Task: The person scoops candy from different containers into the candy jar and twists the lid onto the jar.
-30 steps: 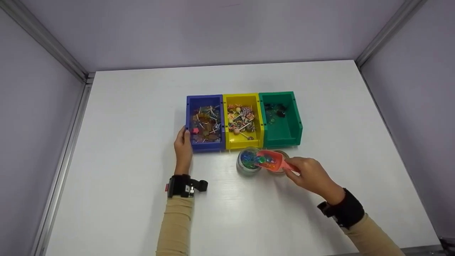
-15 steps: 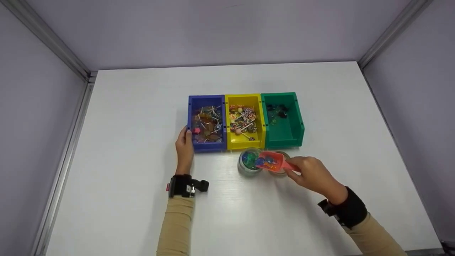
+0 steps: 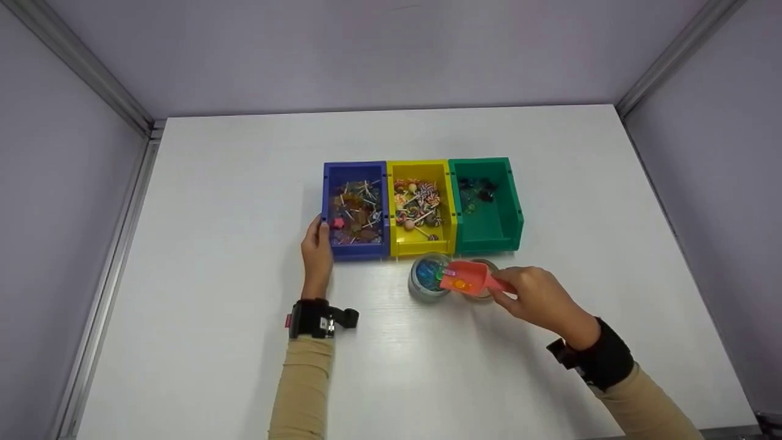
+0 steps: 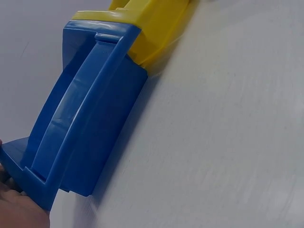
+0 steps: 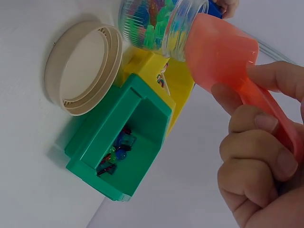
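Observation:
My right hand [image 3: 540, 299] grips the handle of a coral scoop [image 3: 467, 278], its tip over the mouth of a clear jar [image 3: 427, 293]. A few small colored pieces, one orange, lie in the scoop. Blue and green translucent pieces fill the jar; in the right wrist view the scoop [image 5: 218, 52] meets the jar's mouth [image 5: 183, 28]. My left hand [image 3: 316, 256] holds the left side wall of a blue bin [image 3: 357, 252], with the fingers at its rim in the left wrist view. That bin contains stick candies and amber-colored pieces.
A yellow bin [image 3: 421, 247] with lollipops and a green bin [image 3: 489, 229] with a few dark and clear pieces stand in a row beside the blue one. A beige round lid [image 5: 57, 71] lies on the white table [image 3: 232, 201], partly hidden under the scoop in the head view.
Most of the pieces in the scoop have slid into the jar, leaving a few. The scoop has tipped slightly toward the jar; the left hand stays at the blue bin.

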### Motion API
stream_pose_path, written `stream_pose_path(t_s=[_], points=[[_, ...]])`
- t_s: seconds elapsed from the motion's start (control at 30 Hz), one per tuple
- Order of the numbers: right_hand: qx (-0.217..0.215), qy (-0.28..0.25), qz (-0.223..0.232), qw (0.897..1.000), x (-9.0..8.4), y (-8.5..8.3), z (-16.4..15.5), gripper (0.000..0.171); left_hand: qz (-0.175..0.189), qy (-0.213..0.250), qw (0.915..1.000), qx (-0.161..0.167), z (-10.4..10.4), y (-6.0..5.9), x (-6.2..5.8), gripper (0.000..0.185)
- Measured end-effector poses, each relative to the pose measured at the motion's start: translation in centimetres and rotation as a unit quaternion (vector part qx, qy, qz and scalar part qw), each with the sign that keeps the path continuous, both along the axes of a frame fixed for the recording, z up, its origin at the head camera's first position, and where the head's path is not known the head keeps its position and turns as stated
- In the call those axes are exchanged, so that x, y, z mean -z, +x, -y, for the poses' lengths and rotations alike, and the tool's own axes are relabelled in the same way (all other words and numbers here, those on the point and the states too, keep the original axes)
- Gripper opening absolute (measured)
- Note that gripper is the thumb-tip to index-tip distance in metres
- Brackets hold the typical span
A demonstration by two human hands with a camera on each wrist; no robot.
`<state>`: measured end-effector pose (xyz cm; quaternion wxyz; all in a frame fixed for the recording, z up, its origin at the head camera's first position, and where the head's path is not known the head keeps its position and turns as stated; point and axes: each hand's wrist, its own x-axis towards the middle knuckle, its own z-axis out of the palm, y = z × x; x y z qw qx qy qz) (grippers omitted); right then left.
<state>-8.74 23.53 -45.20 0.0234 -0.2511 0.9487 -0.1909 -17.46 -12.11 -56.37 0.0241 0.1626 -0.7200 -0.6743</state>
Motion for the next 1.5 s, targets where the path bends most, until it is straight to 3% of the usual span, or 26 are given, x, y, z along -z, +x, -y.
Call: stream_pose_path(t_s=[0.27, 0.8, 1.5], points=[[-0.015, 0.005, -0.004, 1.0, -0.8, 0.0, 0.2, 0.013, -0.001, 0.003, 1.0, -0.003, -0.1, -0.1, -0.3, 0.047], [-0.015, 0.066, 0.015, 0.998, -3.0, -1.1, 1.7, 0.018, 0.011, -0.004, 0.9999, 0.008, 0.0, -0.6, -0.2, 0.048], [-0.006, 0.055, 0.026, 0.998, -2.6, -0.1, 1.4, 0.02, -0.003, -0.002, 1.0, -0.007, -0.2, -0.1, -0.2, 0.047]])
